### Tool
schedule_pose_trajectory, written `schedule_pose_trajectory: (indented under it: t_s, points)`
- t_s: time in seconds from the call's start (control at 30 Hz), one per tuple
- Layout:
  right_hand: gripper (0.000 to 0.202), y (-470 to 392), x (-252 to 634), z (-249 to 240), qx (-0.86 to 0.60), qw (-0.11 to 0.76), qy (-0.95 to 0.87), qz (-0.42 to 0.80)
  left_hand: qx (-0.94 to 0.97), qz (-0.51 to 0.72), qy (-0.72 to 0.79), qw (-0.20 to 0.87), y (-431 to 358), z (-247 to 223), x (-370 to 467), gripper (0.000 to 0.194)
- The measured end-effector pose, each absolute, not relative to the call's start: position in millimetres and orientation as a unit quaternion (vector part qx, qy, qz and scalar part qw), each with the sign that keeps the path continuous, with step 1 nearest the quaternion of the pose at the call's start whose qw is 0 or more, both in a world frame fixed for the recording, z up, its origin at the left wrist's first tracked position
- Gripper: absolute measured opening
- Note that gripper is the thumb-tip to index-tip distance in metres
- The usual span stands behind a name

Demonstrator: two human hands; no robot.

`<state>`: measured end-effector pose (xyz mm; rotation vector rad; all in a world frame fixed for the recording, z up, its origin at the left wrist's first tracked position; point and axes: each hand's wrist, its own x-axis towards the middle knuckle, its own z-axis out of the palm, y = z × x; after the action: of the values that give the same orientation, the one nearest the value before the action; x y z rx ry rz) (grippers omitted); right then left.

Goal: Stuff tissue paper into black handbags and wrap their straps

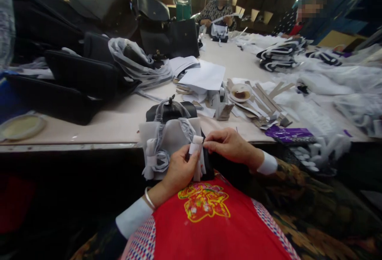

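Note:
A small black bag [151, 112] leans at the table's front edge, with a white foam sheet [173, 132] over its front and its handle wrapped in clear plastic. My left hand [180, 170] grips a white wrapped piece [195, 145] at the bag's right side, thumb pressed on it. Just right of that piece is my right hand [225, 144], thumb and forefinger pinched together; what they hold, if anything, is too small to make out. A bundle of wrapped strap [155, 160] hangs at the bag's left.
Black bags [83, 73] crowd the table's left. White papers [205, 75], a dish of brown liquid [240, 92] and cardboard strips [268, 98] lie beyond my hands. Plastic wrapping [316, 104] covers the right. A yellowish round lid [22, 126] is front left. People sit across the table [235, 55].

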<state>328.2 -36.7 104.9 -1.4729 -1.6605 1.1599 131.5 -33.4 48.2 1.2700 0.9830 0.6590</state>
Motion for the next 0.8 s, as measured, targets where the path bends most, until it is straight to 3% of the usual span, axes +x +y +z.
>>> schedule_pose_trajectory:
  t_s: [0.2, 0.53, 0.7, 0.8]
  points:
    - [0.021, -47.6, 296.1, 91.1, -0.652, 0.248, -0.641, 0.321, 0.632, 0.325, 0.438, 0.551, -35.7, 50.1, 132.9, 0.028]
    - [0.052, -40.2, 301.8, 77.4, -0.724, 0.198, -0.567, 0.339, 0.681, 0.339, 0.437, 0.479, -39.3, 52.2, 132.9, 0.022]
    - [0.031, -45.9, 301.0, 83.6, -0.694, 0.233, -0.510, 0.451, 0.674, 0.334, 0.432, 0.498, -38.2, 47.3, 129.1, 0.022]
    - [0.020, -48.8, 302.6, 85.9, -0.689, 0.233, -0.521, 0.447, 0.647, 0.326, 0.431, 0.538, -38.0, 44.6, 127.9, 0.025]
